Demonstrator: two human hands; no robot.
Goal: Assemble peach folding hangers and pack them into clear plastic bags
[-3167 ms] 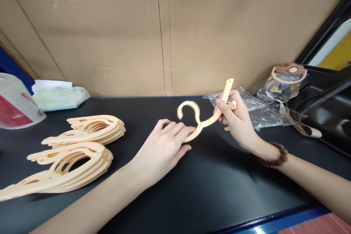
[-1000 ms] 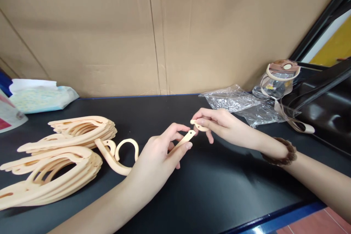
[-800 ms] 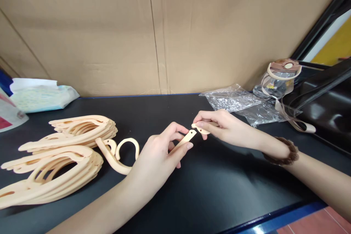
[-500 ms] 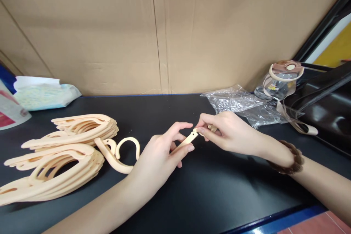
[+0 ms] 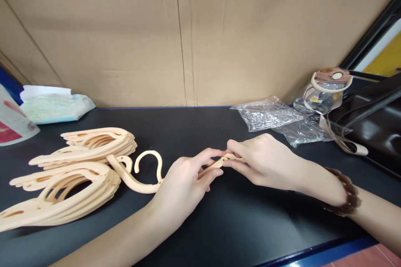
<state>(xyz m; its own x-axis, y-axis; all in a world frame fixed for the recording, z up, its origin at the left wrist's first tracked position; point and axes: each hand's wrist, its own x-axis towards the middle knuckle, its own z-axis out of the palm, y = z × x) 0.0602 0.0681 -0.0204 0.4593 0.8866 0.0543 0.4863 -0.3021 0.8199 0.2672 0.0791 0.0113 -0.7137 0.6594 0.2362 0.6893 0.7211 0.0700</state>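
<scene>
Cream hanger (image 5: 133,183) pinched near one end

The hanger is smooth, matte and cream-coloured, with a bowed arm to the left of the left-hand fingers, where a small rounded tab with a hole doubles back. Its open, round hook (image 5: 159,162) curls up just beside the left knuckles. Farther left of those fingers lie two stacks, a near stack (image 5: 103,198) and a far stack (image 5: 123,146), both of the same pale, slim, curved shapes nested in layers. Beyond the right-hand fingers, crinkled clear plastic wrap (image 5: 260,112) spreads shiny over the black tabletop (image 5: 194,129); past it stands a transparent bottle (image 5: 324,98) with a glossy brown lid.

The left hand (image 5: 184,179) has thumb and index finger nearly closed on the hanger's slender bar, thumb below and index above; the other fingers curl behind, partly hidden. The right hand (image 5: 263,160) pinches a short end piece (image 5: 234,158) between thumb and index finger, its remaining fingers folded out of sight. The two sets of fingertips are just beside each other, and between them the bar meets the end piece at a small hole; whether the two are locked together cannot be told.
</scene>
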